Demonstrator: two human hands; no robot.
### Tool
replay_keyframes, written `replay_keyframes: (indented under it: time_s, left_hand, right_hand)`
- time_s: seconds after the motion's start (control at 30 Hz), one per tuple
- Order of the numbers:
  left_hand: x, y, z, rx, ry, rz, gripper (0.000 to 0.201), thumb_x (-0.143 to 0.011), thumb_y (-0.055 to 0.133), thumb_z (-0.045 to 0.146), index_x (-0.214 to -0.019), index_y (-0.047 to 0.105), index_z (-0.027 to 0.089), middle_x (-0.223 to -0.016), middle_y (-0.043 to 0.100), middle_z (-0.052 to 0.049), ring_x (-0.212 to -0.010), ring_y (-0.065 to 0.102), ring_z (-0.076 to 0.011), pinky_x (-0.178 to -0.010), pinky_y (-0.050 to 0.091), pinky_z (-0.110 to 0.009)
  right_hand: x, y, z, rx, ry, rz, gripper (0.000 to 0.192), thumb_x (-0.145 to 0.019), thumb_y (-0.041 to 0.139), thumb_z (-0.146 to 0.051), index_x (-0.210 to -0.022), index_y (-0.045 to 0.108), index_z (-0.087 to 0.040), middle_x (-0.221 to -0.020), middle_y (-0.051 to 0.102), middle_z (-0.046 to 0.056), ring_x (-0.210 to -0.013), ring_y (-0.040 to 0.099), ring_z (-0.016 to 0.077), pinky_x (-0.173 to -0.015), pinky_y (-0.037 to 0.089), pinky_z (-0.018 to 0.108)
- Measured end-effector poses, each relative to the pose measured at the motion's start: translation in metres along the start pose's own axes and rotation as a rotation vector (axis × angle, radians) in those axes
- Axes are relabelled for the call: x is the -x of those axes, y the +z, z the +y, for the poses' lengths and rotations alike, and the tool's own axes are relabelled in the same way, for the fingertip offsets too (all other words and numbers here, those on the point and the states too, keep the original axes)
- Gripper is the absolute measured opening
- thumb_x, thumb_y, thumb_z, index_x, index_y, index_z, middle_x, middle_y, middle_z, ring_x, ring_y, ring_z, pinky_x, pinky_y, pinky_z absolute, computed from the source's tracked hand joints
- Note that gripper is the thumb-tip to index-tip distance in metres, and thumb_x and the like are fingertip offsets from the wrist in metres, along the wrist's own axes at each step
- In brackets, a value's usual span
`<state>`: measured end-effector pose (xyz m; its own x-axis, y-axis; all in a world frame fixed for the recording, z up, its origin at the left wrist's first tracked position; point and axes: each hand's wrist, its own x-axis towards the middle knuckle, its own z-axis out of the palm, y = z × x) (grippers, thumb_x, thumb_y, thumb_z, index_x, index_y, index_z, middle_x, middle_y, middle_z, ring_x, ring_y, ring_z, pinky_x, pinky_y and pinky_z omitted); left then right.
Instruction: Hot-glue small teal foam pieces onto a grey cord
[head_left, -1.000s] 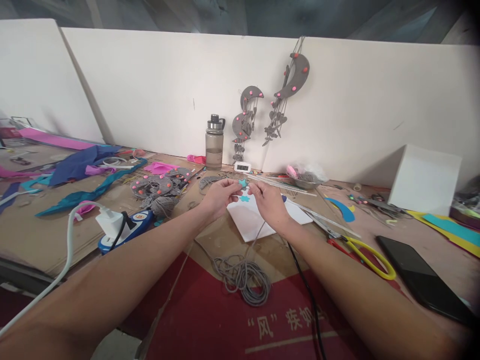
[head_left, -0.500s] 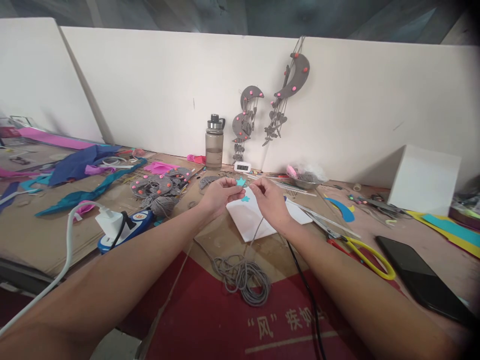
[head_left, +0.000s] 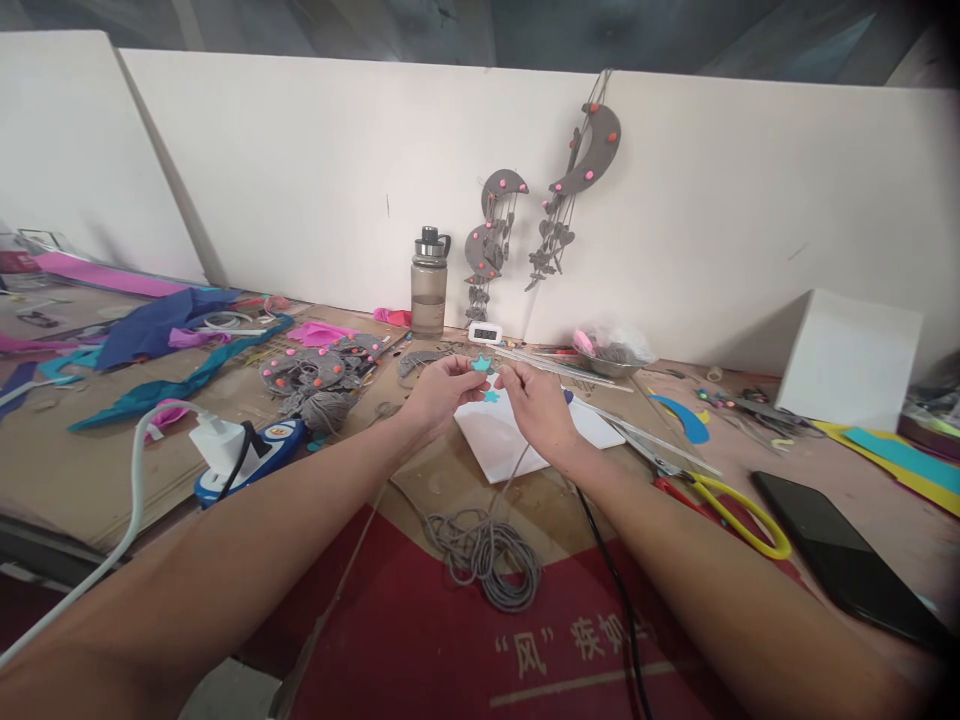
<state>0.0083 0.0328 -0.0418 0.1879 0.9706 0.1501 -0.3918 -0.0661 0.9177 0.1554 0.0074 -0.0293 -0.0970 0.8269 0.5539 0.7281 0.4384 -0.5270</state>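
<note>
Between its thumb and fingers, my left hand [head_left: 444, 392] pinches a small turquoise star [head_left: 481, 363]. Close beside it, my right hand [head_left: 538, 400] is closed, with the grey cord [head_left: 517, 462] running up to it from below; its fingertips hide the cord's end. A second turquoise star [head_left: 491, 395] shows just under the hands, over a white board [head_left: 487, 450]. Toward me, the rest of the cord lies in a loose coil [head_left: 491, 560] on the cardboard.
Yellow-handled scissors [head_left: 739, 515] and a black phone [head_left: 840, 555] lie to the right. At left are a power strip [head_left: 259, 455] and grey felt pieces [head_left: 307, 370]. A water bottle [head_left: 429, 290] stands behind; grey moon hangings [head_left: 592, 150] hang on the white panel.
My right hand has shifted slightly left, nearer the star in my left hand. My left hand stays almost where it was.
</note>
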Motion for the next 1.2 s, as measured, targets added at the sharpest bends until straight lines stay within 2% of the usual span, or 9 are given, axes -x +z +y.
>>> replay_keyframes:
  time_s: [0.2,0.4,0.57,0.73,1.03,1.2]
  left_hand:
    - [-0.0001,-0.0019,-0.0043,-0.121,0.027,-0.019,0.023,-0.062,0.076,0.021,-0.073,0.057,0.015,-0.072,0.061,-0.001,-0.064,0.056,-0.0086,-0.058,0.04,-0.022]
    - [-0.0006,-0.0017,-0.0063,-0.181,0.053,-0.018,0.023,-0.062,0.076,0.024,-0.074,0.059,0.015,-0.072,0.061,-0.001,-0.066,0.057,-0.0098,-0.057,0.038,-0.022]
    - [-0.0003,-0.001,-0.0066,-0.177,0.058,-0.063,0.025,-0.062,0.076,0.026,-0.081,0.065,0.014,-0.078,0.064,-0.003,-0.067,0.056,-0.0098,-0.061,0.041,-0.023]
    - [0.0,-0.0021,-0.0078,-0.139,0.058,-0.115,0.022,-0.065,0.075,0.029,-0.08,0.066,0.014,-0.076,0.063,-0.003,-0.065,0.054,-0.0084,-0.064,0.042,-0.023]
    - [0.0002,-0.0017,-0.008,-0.115,0.009,-0.151,0.023,-0.064,0.076,0.032,-0.077,0.069,0.014,-0.075,0.063,-0.003,-0.064,0.052,-0.0083,-0.064,0.04,-0.024]
    - [0.0008,-0.0016,-0.0066,-0.141,0.007,-0.134,0.019,-0.065,0.074,0.031,-0.073,0.067,0.014,-0.076,0.064,-0.004,-0.067,0.055,-0.0096,-0.065,0.041,-0.024]
  right_hand:
    - [-0.0002,-0.0003,0.001,-0.008,0.001,0.003,0.037,-0.093,0.036,-0.036,-0.069,0.059,-0.02,-0.061,0.058,0.0,-0.059,0.05,0.0146,-0.061,0.033,0.026]
    - [-0.0002,0.0008,0.0011,-0.036,0.02,0.013,0.038,-0.093,0.036,-0.038,-0.069,0.058,-0.02,-0.064,0.06,0.001,-0.06,0.051,0.0147,-0.061,0.033,0.026]
    - [0.0005,0.0006,0.0005,-0.025,0.031,0.021,0.039,-0.093,0.036,-0.039,-0.068,0.059,-0.02,-0.065,0.062,0.001,-0.061,0.052,0.015,-0.062,0.034,0.027]
    - [0.0007,0.0014,0.0011,-0.003,0.031,0.031,0.04,-0.094,0.036,-0.039,-0.065,0.057,-0.021,-0.063,0.062,0.001,-0.059,0.052,0.0154,-0.062,0.034,0.028]
    - [0.0006,0.0019,0.0004,0.015,0.012,0.018,0.038,-0.094,0.037,-0.038,-0.066,0.056,-0.021,-0.067,0.064,0.002,-0.062,0.055,0.0155,-0.063,0.035,0.027]
    - [0.0009,0.0015,-0.0005,0.014,0.008,0.007,0.038,-0.094,0.037,-0.037,-0.066,0.056,-0.021,-0.066,0.064,0.001,-0.063,0.055,0.0151,-0.064,0.035,0.027]
